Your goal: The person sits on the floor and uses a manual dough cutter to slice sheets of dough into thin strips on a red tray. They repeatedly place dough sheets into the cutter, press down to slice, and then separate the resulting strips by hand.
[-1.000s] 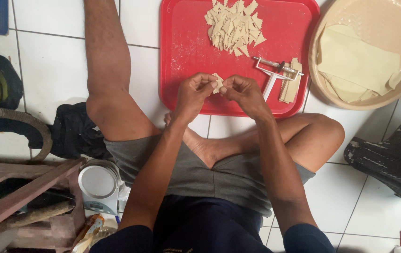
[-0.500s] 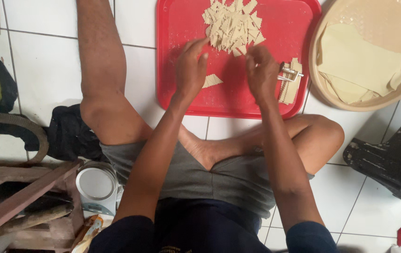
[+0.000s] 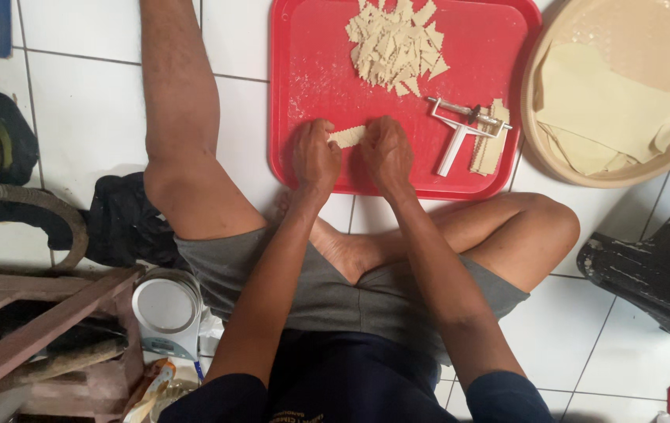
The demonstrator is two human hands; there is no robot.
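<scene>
I sit on a white tiled floor with a red tray (image 3: 303, 94) in front of my legs. My left hand (image 3: 315, 157) and my right hand (image 3: 386, 153) both pinch one small pale dough strip (image 3: 348, 136) with a zigzag edge, low over the tray's near part. A heap of shaped dough pieces (image 3: 395, 43) lies at the tray's far end. A metal roller cutter (image 3: 464, 125) rests on the tray to the right of my right hand, beside a few cut dough strips (image 3: 491, 145).
A round beige basin (image 3: 538, 149) with flat dough sheets (image 3: 597, 106) stands right of the tray. A small kitchen scale (image 3: 164, 313), wooden slats (image 3: 29, 329) and dark cloth (image 3: 119, 223) lie at my left. A dark object (image 3: 652, 270) sits at my right.
Both hands reached out over the tray towards the heap, then came back near. They hold a fresh dough strip between them.
</scene>
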